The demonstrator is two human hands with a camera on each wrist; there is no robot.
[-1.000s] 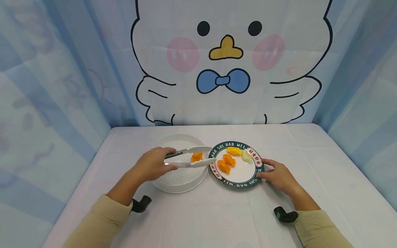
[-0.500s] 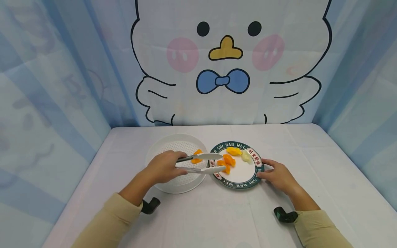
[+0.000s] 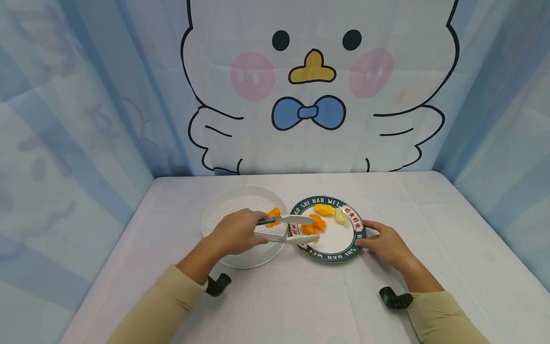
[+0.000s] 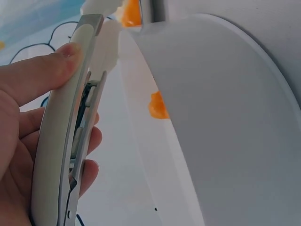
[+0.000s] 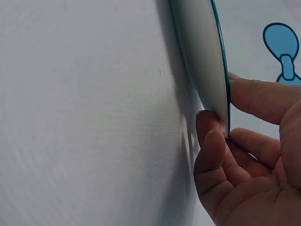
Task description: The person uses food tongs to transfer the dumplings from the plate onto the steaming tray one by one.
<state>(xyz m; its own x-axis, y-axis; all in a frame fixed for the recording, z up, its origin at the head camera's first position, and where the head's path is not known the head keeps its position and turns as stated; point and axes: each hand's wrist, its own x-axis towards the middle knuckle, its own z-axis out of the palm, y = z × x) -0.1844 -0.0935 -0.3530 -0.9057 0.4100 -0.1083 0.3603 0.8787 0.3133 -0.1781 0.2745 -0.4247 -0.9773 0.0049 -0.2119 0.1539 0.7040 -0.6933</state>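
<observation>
My left hand (image 3: 235, 233) grips a pair of metal tongs (image 4: 59, 127) with pale tips, thumb on one arm and fingers round the other. The tongs' tips are spread over the left side of a white plate (image 3: 328, 257) with a dark green lettered rim, overlapping an orange dumpling-shaped piece (image 3: 308, 229). Close by on the plate lie another orange piece (image 3: 318, 221), a yellow piece (image 3: 324, 209) and a pale green piece (image 3: 341, 217). My right hand (image 3: 386, 244) pinches the plate's right rim, thumb above and fingers under the edge, as the right wrist view shows.
Left of the plate stands a round white tray (image 3: 225, 204) with a perforated bottom, holding an orange piece (image 3: 273, 216). My left hand and the tongs partly cover it. Behind the white-covered table (image 3: 301, 306) hangs a printed curtain (image 3: 258, 143).
My left hand has carried the tongs rightward, from above the tray to over the plate's orange pieces. The orange piece in the tray stays put, and my right hand holds still.
</observation>
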